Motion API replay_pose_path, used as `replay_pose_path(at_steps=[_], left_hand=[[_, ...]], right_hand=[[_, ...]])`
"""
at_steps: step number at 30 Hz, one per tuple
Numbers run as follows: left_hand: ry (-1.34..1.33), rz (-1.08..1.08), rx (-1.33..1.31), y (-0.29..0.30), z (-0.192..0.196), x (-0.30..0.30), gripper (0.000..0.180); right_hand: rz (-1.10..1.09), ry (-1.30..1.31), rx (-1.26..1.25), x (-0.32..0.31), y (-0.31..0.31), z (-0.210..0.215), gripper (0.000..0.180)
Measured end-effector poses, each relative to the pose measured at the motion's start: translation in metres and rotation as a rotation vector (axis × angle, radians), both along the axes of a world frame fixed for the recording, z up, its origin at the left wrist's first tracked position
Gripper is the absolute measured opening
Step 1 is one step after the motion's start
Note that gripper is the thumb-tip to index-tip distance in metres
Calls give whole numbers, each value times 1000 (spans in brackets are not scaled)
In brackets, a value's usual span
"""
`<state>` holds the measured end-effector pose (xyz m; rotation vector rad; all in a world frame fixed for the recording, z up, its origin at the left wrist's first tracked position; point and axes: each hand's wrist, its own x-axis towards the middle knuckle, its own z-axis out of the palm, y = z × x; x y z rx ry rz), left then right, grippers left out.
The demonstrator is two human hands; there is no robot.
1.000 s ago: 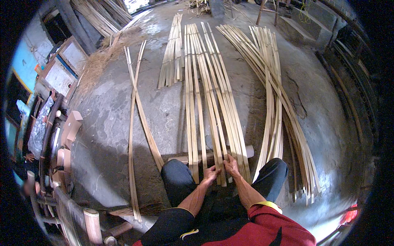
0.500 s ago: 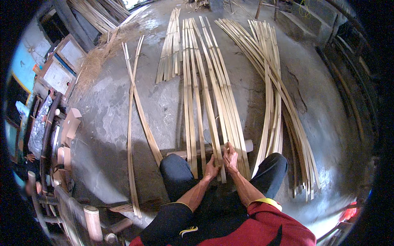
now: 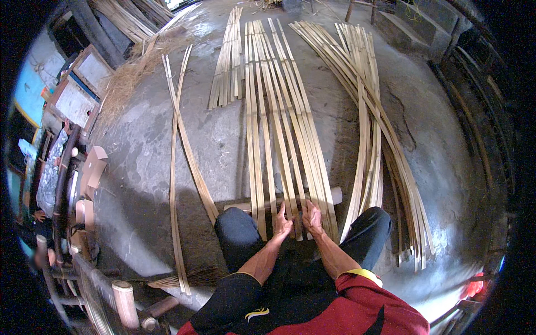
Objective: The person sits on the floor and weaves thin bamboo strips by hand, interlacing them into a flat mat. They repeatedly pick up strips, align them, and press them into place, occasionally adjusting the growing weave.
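Hands slid slightly fwd on strips since earlier. Left hand (image 3: 282,221) & right hand (image 3: 311,216) lie flat, fingers spread, pressing bamboo strips (image 3: 282,123) at 6 o'clock; nothing gripped. Wood block (image 3: 335,195) under strips.

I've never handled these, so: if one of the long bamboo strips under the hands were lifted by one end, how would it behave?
The bamboo strips are long, thin and flat, so one would probably sag and whip, not stay stiff. It looks light for its length. Being flat, it should slide on the concrete floor rather than roll.
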<state>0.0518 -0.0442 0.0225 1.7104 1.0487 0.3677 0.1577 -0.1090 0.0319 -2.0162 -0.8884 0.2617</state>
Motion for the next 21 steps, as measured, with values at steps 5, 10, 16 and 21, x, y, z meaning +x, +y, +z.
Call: replay_pose_path(at_steps=[5,10,16,21], left_hand=[[249,3,25,-6,4,-1,83],[222,-11,116,-17,-18,-6,91],[183,58,309,-16,-24,-4,82],[338,-2,-504,-14,-6,-7,44]], right_hand=[[-161,-204,-309,8,-9,14,22],[-130,-167,-469,5,-9,6,25],[-77,51,-17,-1,-8,-25,32],[-37,-330,-423,3,-13,-16,41]])
